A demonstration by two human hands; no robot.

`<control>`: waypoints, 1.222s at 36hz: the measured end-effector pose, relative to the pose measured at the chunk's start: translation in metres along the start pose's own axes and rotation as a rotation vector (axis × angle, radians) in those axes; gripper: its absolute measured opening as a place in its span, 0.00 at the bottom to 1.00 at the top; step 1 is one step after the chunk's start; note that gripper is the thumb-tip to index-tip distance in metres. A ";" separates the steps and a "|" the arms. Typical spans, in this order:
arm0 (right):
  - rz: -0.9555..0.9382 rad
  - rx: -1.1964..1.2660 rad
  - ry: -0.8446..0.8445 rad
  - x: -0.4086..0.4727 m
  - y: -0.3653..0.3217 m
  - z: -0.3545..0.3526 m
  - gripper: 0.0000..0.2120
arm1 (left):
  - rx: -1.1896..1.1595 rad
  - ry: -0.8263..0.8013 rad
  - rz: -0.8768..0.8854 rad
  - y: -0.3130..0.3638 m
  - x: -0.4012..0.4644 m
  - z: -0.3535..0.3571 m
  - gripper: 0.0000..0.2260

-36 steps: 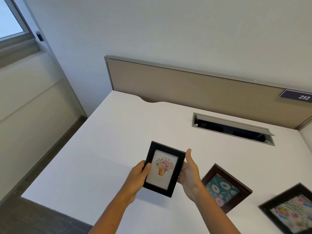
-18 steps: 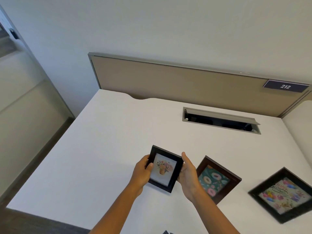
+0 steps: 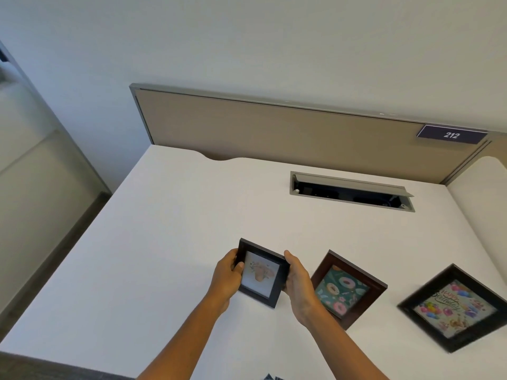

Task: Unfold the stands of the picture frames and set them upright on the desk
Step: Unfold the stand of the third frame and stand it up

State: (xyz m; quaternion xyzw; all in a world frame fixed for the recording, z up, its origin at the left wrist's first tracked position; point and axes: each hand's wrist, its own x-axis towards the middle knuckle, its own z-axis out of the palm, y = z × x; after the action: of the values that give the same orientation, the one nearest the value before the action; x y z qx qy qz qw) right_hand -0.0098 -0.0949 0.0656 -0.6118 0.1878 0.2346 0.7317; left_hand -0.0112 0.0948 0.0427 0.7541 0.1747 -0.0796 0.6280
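The left hand [image 3: 225, 279] and the right hand [image 3: 297, 283] grip the small black frame [image 3: 262, 272] by its sides, low over the white surface [image 3: 178, 229]. It is not standing yet. The brown frame [image 3: 348, 287] and the big black frame [image 3: 454, 308] lie flat on the right, still to do.

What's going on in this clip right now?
A person is holding a small black frame with a flower picture in both hands, the left hand on its left edge and the right hand on its right edge, just above the white desk. Its back and stand are hidden. Two more frames lie flat to the right: a brown frame with a donut print and a black frame with a birthday print. None stands upright yet.
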 end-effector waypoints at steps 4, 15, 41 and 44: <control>0.001 -0.029 0.001 -0.003 -0.001 0.000 0.35 | 0.011 -0.012 0.000 -0.001 0.001 -0.001 0.11; 0.032 -0.057 0.007 -0.008 0.003 0.001 0.29 | 0.033 -0.018 -0.018 -0.011 0.000 -0.007 0.12; -0.026 -0.044 0.064 -0.018 0.007 0.005 0.37 | 0.057 -0.041 -0.029 -0.021 0.001 -0.020 0.13; -0.030 -0.064 0.078 -0.021 0.009 0.005 0.36 | 0.052 -0.016 -0.048 -0.024 0.001 -0.023 0.16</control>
State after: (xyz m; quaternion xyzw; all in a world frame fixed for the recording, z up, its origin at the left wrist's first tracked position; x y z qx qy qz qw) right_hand -0.0323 -0.0915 0.0707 -0.6462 0.1992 0.2054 0.7075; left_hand -0.0215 0.1204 0.0253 0.7652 0.1855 -0.1051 0.6075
